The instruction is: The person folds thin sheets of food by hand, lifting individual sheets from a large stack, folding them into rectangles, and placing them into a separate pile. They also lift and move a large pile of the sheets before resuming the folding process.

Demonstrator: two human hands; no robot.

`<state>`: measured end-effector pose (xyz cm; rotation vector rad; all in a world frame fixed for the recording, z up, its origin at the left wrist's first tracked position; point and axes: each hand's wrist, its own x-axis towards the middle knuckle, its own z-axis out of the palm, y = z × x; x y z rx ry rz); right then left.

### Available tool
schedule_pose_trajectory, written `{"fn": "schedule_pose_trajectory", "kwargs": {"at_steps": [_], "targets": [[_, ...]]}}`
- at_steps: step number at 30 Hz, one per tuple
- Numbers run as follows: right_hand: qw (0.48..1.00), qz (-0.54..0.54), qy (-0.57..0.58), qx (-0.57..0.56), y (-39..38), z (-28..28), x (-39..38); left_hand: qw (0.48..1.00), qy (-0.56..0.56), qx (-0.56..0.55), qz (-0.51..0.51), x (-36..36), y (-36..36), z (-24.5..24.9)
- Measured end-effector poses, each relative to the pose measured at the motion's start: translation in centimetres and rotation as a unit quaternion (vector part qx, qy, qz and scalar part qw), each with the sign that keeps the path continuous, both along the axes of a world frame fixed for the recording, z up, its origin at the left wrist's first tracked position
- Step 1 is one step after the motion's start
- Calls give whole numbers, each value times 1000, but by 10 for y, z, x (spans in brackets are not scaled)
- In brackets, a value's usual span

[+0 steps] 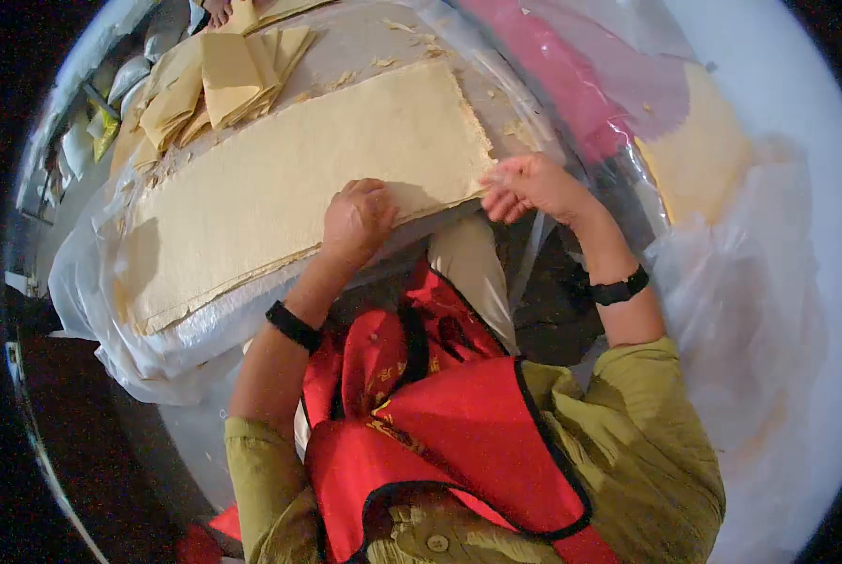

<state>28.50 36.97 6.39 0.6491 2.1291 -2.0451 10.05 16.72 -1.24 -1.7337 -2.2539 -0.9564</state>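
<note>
A long, flat stack of pale yellow sheets [318,160] lies across the work surface in front of me. My left hand [360,218] rests on its near edge with the fingers curled under; whether anything is in them is hidden. At the right end of the stack, my right hand [526,186] has its fingers pinched together at the near corner. What it pinches, if anything, is too small to make out. The stack's right edge looks rough and crumbly.
Folded yellow sheets [233,80] lie behind the stack at the upper left. Crumbs are scattered around it. Clear plastic [120,348] hangs over the near edge. Pink material [571,85] lies at the upper right. Another person's hand [218,11] shows at the top left.
</note>
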Motion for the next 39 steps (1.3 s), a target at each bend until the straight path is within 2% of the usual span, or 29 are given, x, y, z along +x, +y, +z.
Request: {"fn": "schedule_pose_trajectory", "kwargs": {"at_steps": [1,4,7,11,14,16,19,21,24,25,28,29,30,31,32,35,36,38,39], "targets": [[997,30,-56,48,2,0,2,1000,7,9,-1,1,2,-1],[995,-6,-74,73,0,-13,8,1000,9,-2,-7,3,6,0],[997,-43,-51,26,-8,-24,13,1000,7,15,-2,9,7,7],[995,-97,-5,19,-18,-44,11,999,24,23,13,7,7,0],[989,-139,22,-40,-28,-44,8,999,33,26,11,3,8,-7],[987,-142,34,-66,-34,-42,5,999,32,22,16,4,9,-5],[983,-107,48,-139,-39,-41,-6,995,86,6,-45,13,7,15],[977,-78,46,-193,-42,-38,-15,998,63,10,-4,14,17,-2],[981,-44,51,-182,-47,-31,-23,999,-8,12,43,29,26,14],[986,-18,45,-159,-48,-26,-25,998,-39,13,57,34,28,22],[995,-51,14,-90,-44,-32,-37,994,1,-68,85,25,38,17],[995,-95,7,-35,-43,-34,-43,992,35,-89,88,20,41,16],[975,-62,39,209,-38,-42,-49,993,36,-72,88,17,43,16],[895,-29,71,440,-30,-56,-54,994,37,-55,87,14,43,15],[759,2,99,643,-26,-67,-60,995,39,-39,85,13,42,16],[889,-79,186,412,-28,-85,-81,990,26,11,136,15,35,39],[853,-22,126,506,-34,-74,-85,988,-9,47,147,12,32,41],[738,94,5,668,-50,-40,-94,975,-76,121,171,2,24,44],[747,94,-29,657,-50,-39,-103,962,-144,154,175,-9,17,41]]}}
